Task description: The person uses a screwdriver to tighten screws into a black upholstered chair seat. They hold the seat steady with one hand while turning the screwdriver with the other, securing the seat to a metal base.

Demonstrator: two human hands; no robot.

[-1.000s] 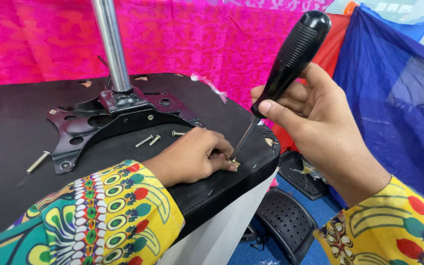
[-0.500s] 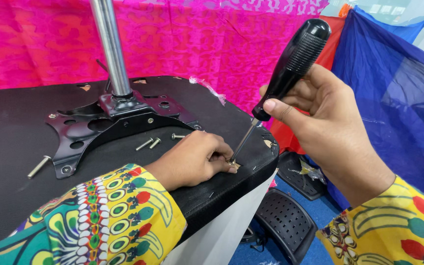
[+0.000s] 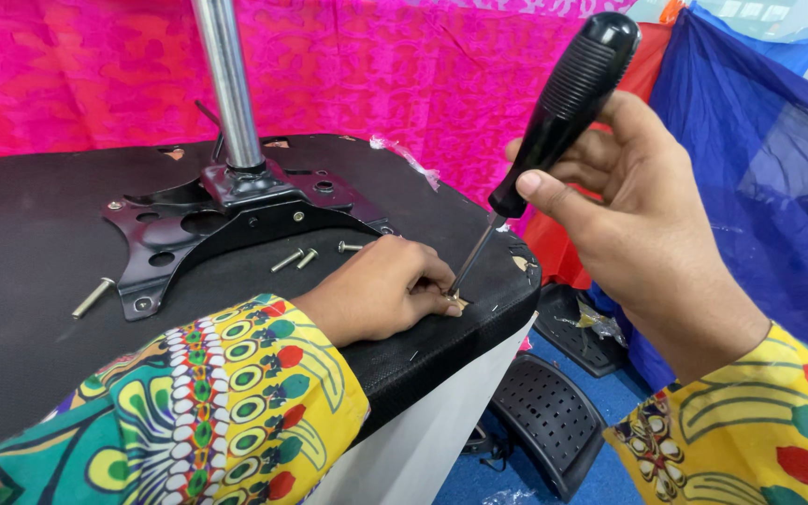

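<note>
A black-handled screwdriver (image 3: 563, 103) is gripped by the right hand (image 3: 647, 224), fingers wrapped tightly round the ribbed handle. Its tip is set at the near right edge of the black seat underside (image 3: 39, 309), where the left hand (image 3: 385, 290), fingertips pinched together, steadies something small, probably a screw. The tool is judged rigid and light, best held by the handle.

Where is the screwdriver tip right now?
In the head view, the screwdriver tip sits right of centre, at the left hand fingertips near the black seat front edge.
</note>
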